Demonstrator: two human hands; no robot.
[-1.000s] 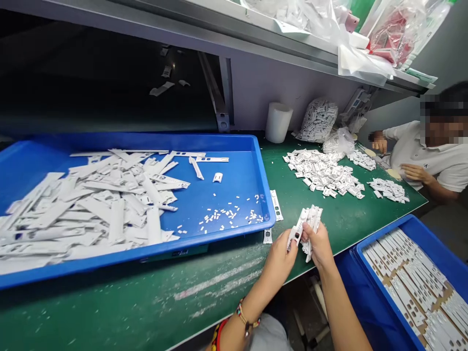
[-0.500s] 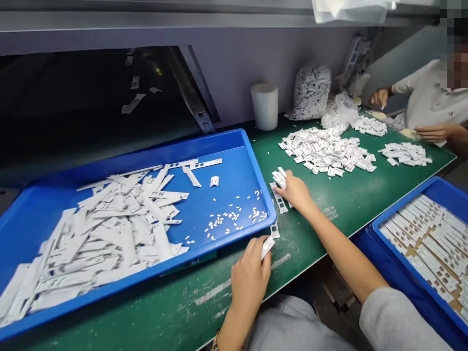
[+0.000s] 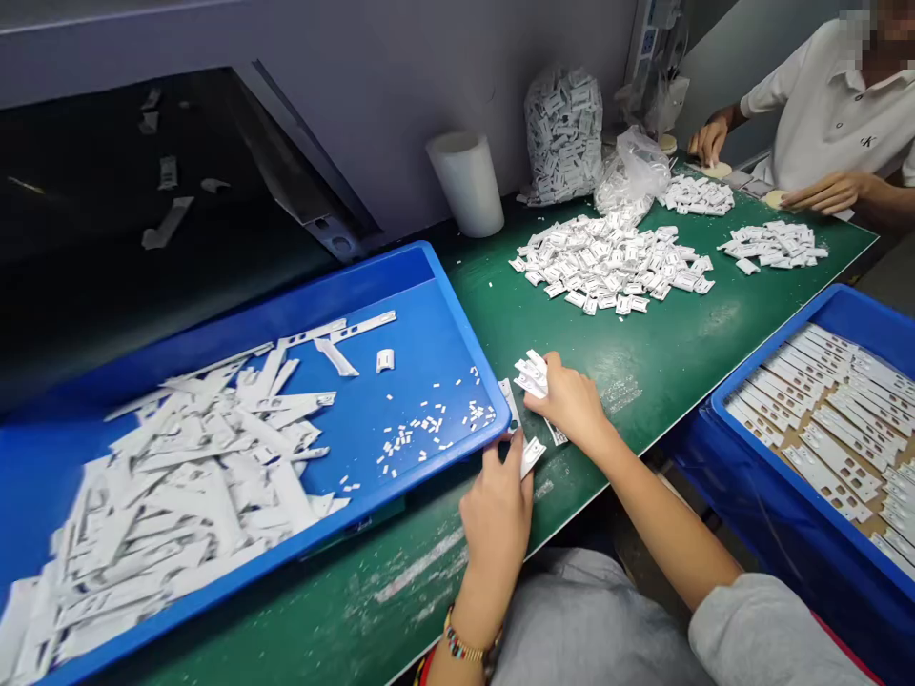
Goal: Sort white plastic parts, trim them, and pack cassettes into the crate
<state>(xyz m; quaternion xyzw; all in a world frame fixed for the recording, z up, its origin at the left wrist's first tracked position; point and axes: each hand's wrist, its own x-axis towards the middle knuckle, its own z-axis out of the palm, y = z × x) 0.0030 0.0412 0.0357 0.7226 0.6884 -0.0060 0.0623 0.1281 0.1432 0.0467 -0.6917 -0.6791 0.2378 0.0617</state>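
Note:
Several small white plastic pieces (image 3: 530, 373) are bunched in my right hand (image 3: 570, 405), its fingers closed round them over the green table. My left hand (image 3: 497, 510) grips one white plastic piece (image 3: 531, 456) between thumb and fingers, beside the near right corner of the blue tray (image 3: 468, 440). Between the hands, a long white strip with square holes (image 3: 509, 400) lies on the table along the tray's edge. Part of another white strip (image 3: 556, 433) shows under my right hand; the rest of it is hidden.
Long white strips (image 3: 207, 476) are heaped in the tray, with tiny white bits near its corner. Beyond my hands lies a pile of small white pieces (image 3: 607, 262), with a filled bag (image 3: 564, 138) and white roll (image 3: 468, 186) behind. A blue crate (image 3: 721, 405) holds rows of strips. A co-worker (image 3: 850, 114) sits far right.
The view has swung, so most things sit further left. My left hand has moved forward to the strip by the tray corner, nearer my right hand. Both hands keep their pieces.

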